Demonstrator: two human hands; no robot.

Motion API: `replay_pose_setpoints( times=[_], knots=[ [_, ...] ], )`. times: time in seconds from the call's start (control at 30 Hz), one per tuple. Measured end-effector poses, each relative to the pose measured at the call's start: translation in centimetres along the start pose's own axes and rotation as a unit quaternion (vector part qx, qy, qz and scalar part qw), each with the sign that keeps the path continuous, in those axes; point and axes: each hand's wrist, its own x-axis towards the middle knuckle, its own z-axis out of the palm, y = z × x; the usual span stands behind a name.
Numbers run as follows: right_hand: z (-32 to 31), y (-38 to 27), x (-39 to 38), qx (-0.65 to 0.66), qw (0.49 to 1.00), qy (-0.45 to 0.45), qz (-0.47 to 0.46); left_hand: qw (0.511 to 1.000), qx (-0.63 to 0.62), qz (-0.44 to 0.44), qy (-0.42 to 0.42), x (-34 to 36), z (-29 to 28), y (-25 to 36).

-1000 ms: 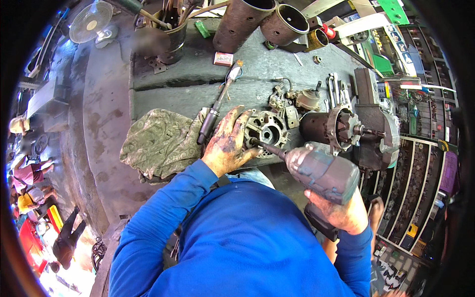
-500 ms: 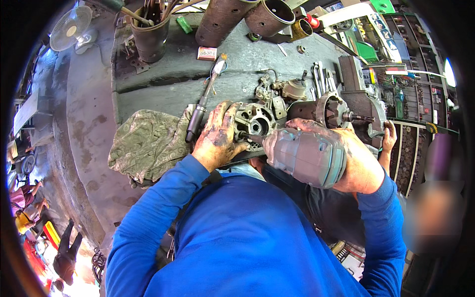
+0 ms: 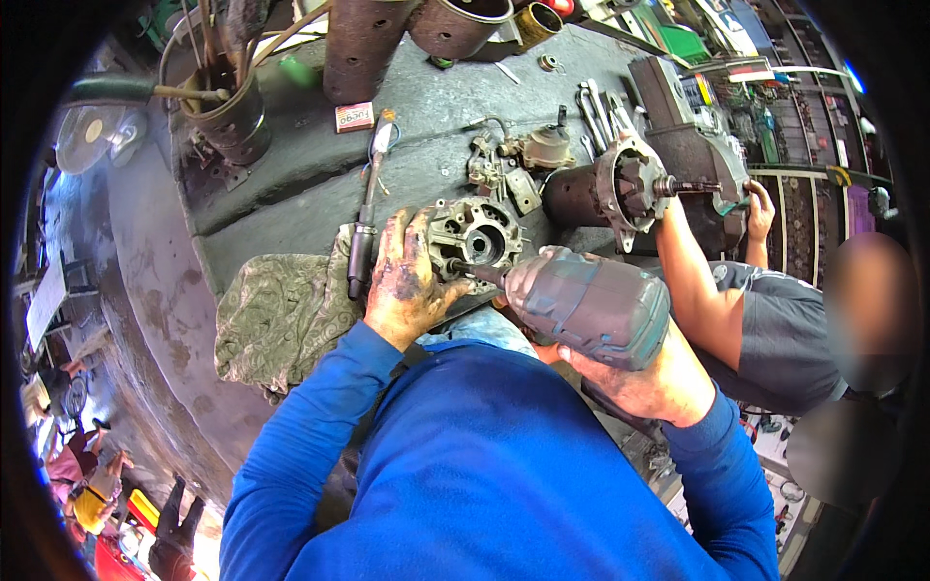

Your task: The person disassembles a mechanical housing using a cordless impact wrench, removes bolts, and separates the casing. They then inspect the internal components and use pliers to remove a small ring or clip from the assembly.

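Note:
My right hand (image 3: 654, 378) is wrapped round the handle of a worn grey-teal cordless impact driver (image 3: 591, 302). The driver points left, its tip against the lower rim of a round cast-metal housing (image 3: 446, 230), which has a hole at its centre. My left hand (image 3: 407, 281) grips that housing by its left side, fingers along the edge and thumb near the driver's tip. Grease darkens the back of this hand. Just left of it lie a long tool with a black sleeve (image 3: 361, 257) and a crumpled patterned green cloth (image 3: 281, 315).
Behind the housing sit small metal parts (image 3: 494, 165) and a cylinder with a shaft (image 3: 635, 189). Several wrenches (image 3: 596, 111) lie beyond. A co-worker's hand (image 3: 760, 208) touches a large metal block (image 3: 697, 165) at right. Metal tubes (image 3: 363, 48) and a tool-filled can (image 3: 228, 126) stand at the back.
The view has shifted, so bench items appear farther left. The driver stays at the housing's rim. More of the co-worker's arm and dark shirt shows at right.

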Motion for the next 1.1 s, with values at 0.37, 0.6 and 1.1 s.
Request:
replay_pose_setpoints(
  times=[0.37, 0.6, 1.1],
  knots=[
    [-1.1, -1.1, 2.1, -0.039, 0.997, 0.005, -0.072, 1.000, -0.010, 0.013, 0.010, 0.0, 0.2, -0.2],
    [-1.0, -1.3, 1.2, -0.029, 0.999, -0.028, -0.018, 1.000, -0.003, 0.018, -0.004, 0.0, 0.3, -0.4],
    [-2.3, -0.6, -0.6, -0.089, 0.994, -0.014, -0.065, 0.999, 0.041, 0.003, 0.020, -0.2, -0.9, 1.1]
  ],
)
